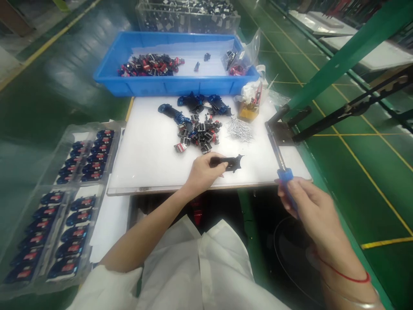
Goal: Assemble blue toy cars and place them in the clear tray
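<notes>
Hands: two. The left hand (204, 173) pinched a black part (234, 164) between thumb and fingers, over the near side of the white worktop (145, 157). The right hand (308, 201) was wrapped around the blue handle of a screwdriver (285, 174), by the worktop's near right corner, shaft pointing away; whether its tip touched anything could not be told. At the worktop's middle lay one heap of small black, red and silver parts (201, 132); right of the worktop's middle, one pile of thin silver pins (240, 130). The worktop's far side bore several blue-and-black pieces (167, 110) and, rightward, one yellow box (248, 113). At the worktop's far edge stood one blue bin (180, 87), containing red and black items (155, 63). Left of the worktop were clear trays (55, 237), containing rows of blue pieces with red patches (75, 233).
</notes>
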`<state>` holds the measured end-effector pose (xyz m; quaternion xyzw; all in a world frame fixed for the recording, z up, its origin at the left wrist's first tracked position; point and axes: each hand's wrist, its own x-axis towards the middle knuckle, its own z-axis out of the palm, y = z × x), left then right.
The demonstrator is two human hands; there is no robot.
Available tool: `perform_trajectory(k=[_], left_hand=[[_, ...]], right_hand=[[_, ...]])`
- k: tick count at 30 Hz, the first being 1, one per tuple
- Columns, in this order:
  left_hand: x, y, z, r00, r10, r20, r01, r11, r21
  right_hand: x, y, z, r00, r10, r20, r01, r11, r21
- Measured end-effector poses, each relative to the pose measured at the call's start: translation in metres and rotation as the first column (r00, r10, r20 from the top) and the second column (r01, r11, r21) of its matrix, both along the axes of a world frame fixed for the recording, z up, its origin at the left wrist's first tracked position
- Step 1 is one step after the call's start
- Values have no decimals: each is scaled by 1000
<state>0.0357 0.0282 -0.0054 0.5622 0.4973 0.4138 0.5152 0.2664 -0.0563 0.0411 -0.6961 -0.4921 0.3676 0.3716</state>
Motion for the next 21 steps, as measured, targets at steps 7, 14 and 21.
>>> perform_trajectory(k=[7, 14, 21], left_hand=[[-7, -21, -2, 928, -73, -367, 289, 762, 579], [-21, -26, 3, 802, -238, -548, 554, 642, 530], [-31, -27, -5, 900, -3, -436, 343, 622, 704]], right_hand=[[-32, 36, -17, 939, 80, -335, -97, 995, -34], [-53, 46, -15, 885, 62, -461, -101, 993, -62], [-59, 43, -18, 890, -2, -457, 18, 999, 30]])
